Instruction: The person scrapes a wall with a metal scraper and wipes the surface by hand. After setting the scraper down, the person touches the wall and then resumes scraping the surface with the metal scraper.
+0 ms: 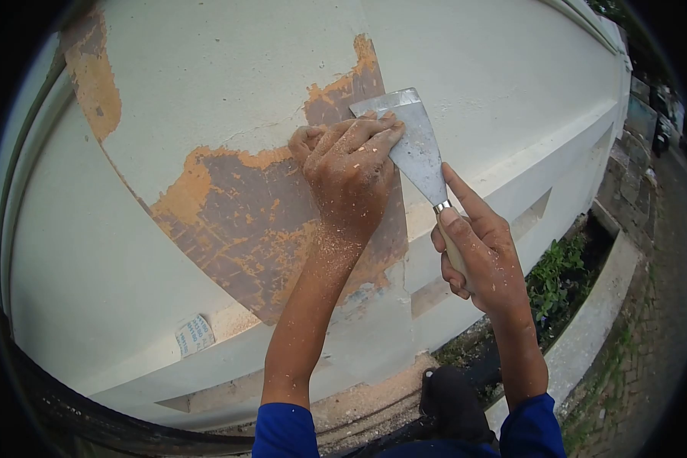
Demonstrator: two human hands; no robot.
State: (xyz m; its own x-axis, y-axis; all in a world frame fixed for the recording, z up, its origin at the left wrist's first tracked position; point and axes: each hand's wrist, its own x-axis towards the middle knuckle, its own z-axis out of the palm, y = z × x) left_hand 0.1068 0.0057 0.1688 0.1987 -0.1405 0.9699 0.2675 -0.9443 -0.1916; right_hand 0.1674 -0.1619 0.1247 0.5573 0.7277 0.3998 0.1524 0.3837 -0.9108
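A paint scraper [419, 145] with a wide metal blade and a pale handle lies against the painted wall [213, 69], its blade edge at the upper end. Wrapped round the handle is my right hand [484, 256], with the index finger stretched along the blade's neck. My left hand [349, 172] is closed, its fingertips pressed on the blade's left side. Dust and small flakes cover both hands. Beneath the left hand, a stripped patch [236, 206] shows brown-grey and orange layers with ragged paint edges.
A torn printed label [195, 336] sticks to the lower wall. At left a narrower stripped strip [95, 84] runs along the wall. Paint debris [389, 393] lies on the ledge below. Green plants [557, 275] grow in a gutter beside a concrete kerb [599, 320] and paved path.
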